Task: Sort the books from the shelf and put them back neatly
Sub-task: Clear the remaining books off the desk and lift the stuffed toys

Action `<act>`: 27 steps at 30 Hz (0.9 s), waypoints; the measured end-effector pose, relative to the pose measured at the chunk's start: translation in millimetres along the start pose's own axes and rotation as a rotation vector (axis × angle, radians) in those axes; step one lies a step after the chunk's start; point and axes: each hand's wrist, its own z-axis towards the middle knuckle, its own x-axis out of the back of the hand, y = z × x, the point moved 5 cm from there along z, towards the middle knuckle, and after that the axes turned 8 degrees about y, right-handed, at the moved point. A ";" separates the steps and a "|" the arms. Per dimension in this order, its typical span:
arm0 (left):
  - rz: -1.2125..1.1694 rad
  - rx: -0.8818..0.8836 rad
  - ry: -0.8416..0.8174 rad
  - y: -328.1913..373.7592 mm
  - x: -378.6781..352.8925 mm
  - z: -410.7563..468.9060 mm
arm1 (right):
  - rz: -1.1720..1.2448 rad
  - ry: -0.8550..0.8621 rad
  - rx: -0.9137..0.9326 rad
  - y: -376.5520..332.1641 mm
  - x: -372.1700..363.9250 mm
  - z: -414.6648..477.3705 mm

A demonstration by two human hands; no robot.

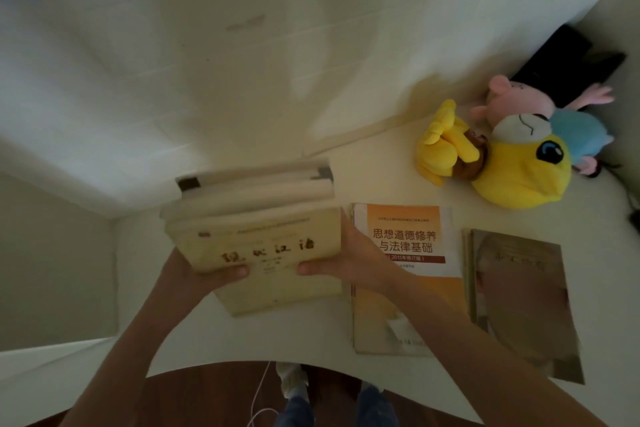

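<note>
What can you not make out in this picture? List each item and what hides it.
Head view:
Stack: lower covers hidden by the top book.
Grey book: title blurred, dim.
Black object: too dark to name, partly behind toys.
Shelf: not in frame.

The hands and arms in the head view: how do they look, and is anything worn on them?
The left hand and right hand are bare, and both forearms are bare to the frame edge: no sleeves, gloves, watch or rings show.
</note>
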 end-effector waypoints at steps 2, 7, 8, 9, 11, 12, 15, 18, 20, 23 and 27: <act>-0.047 -0.023 0.005 18.1 -7.2 0.9 | 0.003 0.016 -0.023 -3.0 15.0 -7.2; -0.132 0.084 -0.037 40.9 -54.7 -6.4 | 0.269 0.081 -0.201 20.9 55.0 -39.9; -0.124 0.104 -0.060 40.0 -70.6 -7.0 | 0.277 0.083 -0.242 29.5 64.1 -47.6; -0.119 0.135 -0.079 36.6 -85.9 -8.1 | 0.291 0.087 -0.270 36.0 72.4 -56.1; -0.115 0.181 -0.131 30.4 -118.3 -11.1 | 0.311 0.111 -0.325 49.5 90.2 -71.3; -0.101 0.190 -0.166 26.9 -134.4 -12.3 | 0.308 0.127 -0.357 57.0 99.3 -78.0; -0.072 0.202 -0.258 20.3 -175.5 -15.9 | 0.318 0.174 -0.443 80.9 119.7 -94.8; -0.016 0.182 -0.279 19.5 -198.4 -17.9 | 0.333 0.205 -0.499 100.0 126.3 -102.9; 0.106 0.179 -0.285 17.8 -204.3 -17.2 | 0.333 0.218 -0.508 106.4 127.1 -104.5; 0.230 0.215 -0.322 20.0 -200.2 -19.1 | 0.331 0.237 -0.493 108.1 127.2 -102.6; 0.503 0.052 -0.272 21.9 -186.0 -17.5 | 0.229 0.326 -0.415 105.2 141.4 -96.0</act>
